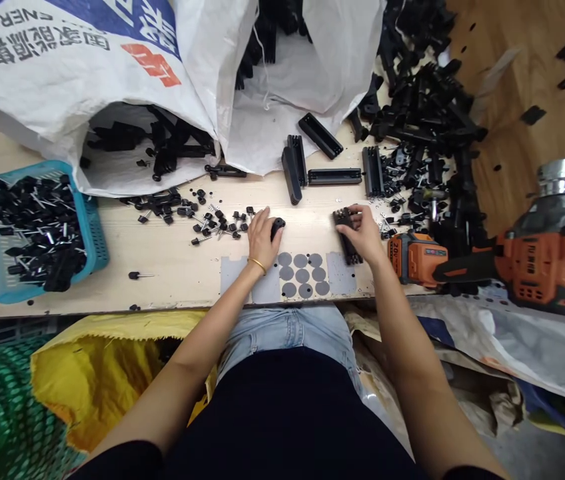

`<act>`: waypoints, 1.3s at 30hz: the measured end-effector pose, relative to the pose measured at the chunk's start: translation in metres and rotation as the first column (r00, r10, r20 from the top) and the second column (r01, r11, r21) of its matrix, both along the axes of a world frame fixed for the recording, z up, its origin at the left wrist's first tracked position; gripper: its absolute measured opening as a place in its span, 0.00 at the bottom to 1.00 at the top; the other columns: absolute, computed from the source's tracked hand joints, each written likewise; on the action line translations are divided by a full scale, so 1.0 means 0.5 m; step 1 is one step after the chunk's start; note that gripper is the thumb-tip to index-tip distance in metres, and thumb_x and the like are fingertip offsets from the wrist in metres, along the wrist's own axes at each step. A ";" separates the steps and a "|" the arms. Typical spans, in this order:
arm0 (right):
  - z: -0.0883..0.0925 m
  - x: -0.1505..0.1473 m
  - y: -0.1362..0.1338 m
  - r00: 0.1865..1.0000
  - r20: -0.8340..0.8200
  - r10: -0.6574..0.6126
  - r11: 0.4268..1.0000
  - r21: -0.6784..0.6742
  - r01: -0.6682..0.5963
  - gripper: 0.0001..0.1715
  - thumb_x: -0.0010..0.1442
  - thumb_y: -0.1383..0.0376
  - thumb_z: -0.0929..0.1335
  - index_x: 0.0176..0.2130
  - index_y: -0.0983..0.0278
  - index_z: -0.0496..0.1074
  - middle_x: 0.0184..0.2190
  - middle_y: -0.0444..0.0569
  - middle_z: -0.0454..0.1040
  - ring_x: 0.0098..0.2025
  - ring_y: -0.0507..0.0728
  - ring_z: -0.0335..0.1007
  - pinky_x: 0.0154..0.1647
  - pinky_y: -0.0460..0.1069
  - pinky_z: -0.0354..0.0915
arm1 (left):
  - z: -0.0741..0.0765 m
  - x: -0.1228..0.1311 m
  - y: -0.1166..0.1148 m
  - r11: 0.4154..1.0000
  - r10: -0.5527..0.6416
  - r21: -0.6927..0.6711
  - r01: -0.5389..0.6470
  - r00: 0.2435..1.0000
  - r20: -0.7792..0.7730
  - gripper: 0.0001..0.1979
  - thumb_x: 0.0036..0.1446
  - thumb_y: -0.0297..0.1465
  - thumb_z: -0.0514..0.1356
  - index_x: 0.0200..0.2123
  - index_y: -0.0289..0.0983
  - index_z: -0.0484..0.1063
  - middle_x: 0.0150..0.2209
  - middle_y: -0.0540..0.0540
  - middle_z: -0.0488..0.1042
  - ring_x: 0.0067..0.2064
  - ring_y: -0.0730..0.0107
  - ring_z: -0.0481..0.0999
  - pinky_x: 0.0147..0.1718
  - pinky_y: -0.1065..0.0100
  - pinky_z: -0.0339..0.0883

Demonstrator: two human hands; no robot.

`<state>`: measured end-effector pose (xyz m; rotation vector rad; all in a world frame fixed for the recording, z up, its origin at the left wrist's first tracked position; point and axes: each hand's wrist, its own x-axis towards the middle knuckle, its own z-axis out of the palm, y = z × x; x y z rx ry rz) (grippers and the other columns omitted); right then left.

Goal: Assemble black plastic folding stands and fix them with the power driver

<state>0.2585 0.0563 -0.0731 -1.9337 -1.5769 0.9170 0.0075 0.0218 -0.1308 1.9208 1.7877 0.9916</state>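
My left hand (262, 237) is closed on a small black plastic part (277, 228), its end showing between thumb and fingers. Further right, my right hand (364, 232) grips a long black slotted plastic piece (347, 243), which stands out past the fingers toward me. Several similar black bars (334, 177) lie beyond both hands. Small black-headed pins (217, 227) with metal shafts are scattered left of my left hand. Between the hands, nearer me, grey round discs (302, 275) lie in rows beside grey flat sheets (266, 280).
A blue basket (97, 233) full of black-headed pins stands at the left. White sacks (157, 73) holding black parts lie along the back. A heap of black parts (417, 100) covers the right. An orange power tool (542, 260) lies at the right edge; a yellow sack (107, 360) hangs below.
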 end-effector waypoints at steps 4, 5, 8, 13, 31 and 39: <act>0.026 0.036 -0.014 0.972 0.202 -0.121 0.979 0.185 0.084 0.27 0.51 0.69 0.69 0.51 0.64 0.62 0.41 0.54 0.67 0.42 0.60 0.65 0.50 0.60 0.62 | 0.032 -0.010 -0.045 0.999 -0.007 0.047 0.001 0.991 0.136 0.14 0.63 0.36 0.52 0.47 0.35 0.69 0.51 0.39 0.70 0.56 0.60 0.67 0.56 0.56 0.62; 0.029 0.025 -0.037 0.965 0.240 -0.105 0.975 0.218 0.052 0.27 0.52 0.69 0.69 0.51 0.64 0.62 0.43 0.55 0.67 0.44 0.61 0.64 0.51 0.61 0.62 | 0.043 -0.008 -0.064 0.999 -0.012 0.033 0.007 0.987 0.160 0.14 0.63 0.35 0.52 0.48 0.36 0.69 0.48 0.40 0.72 0.52 0.63 0.70 0.52 0.59 0.65; 0.020 -0.045 -0.124 0.968 0.249 0.034 0.975 0.203 -0.087 0.26 0.54 0.66 0.67 0.53 0.64 0.63 0.45 0.57 0.67 0.45 0.63 0.65 0.49 0.61 0.64 | 0.061 0.014 -0.115 0.998 -0.044 -0.037 0.050 0.988 0.151 0.14 0.62 0.34 0.55 0.49 0.38 0.71 0.37 0.46 0.70 0.40 0.68 0.72 0.40 0.66 0.68; -0.026 -0.151 -0.203 0.947 0.238 0.216 0.956 0.145 -0.254 0.20 0.57 0.69 0.63 0.50 0.68 0.66 0.42 0.59 0.67 0.47 0.64 0.65 0.47 0.59 0.67 | 0.039 0.060 -0.138 0.989 -0.142 -0.045 0.138 0.986 -0.086 0.13 0.60 0.33 0.58 0.47 0.38 0.74 0.30 0.47 0.67 0.35 0.66 0.68 0.37 0.63 0.62; -0.030 -0.139 -0.182 0.923 0.239 0.303 0.918 0.185 -0.350 0.21 0.56 0.68 0.63 0.50 0.66 0.67 0.41 0.56 0.69 0.44 0.62 0.67 0.46 0.56 0.68 | 0.022 0.088 -0.119 0.995 -0.023 -0.098 0.008 0.987 -0.156 0.15 0.63 0.37 0.53 0.48 0.37 0.72 0.32 0.46 0.65 0.37 0.63 0.65 0.37 0.63 0.59; -0.028 -0.140 -0.184 0.925 0.209 0.316 0.919 0.176 -0.354 0.23 0.56 0.67 0.63 0.53 0.65 0.66 0.42 0.56 0.68 0.46 0.62 0.66 0.48 0.57 0.67 | 0.022 0.077 -0.109 0.985 -0.154 -0.104 0.134 0.965 -0.214 0.14 0.64 0.34 0.52 0.47 0.35 0.71 0.33 0.44 0.65 0.37 0.63 0.64 0.37 0.63 0.62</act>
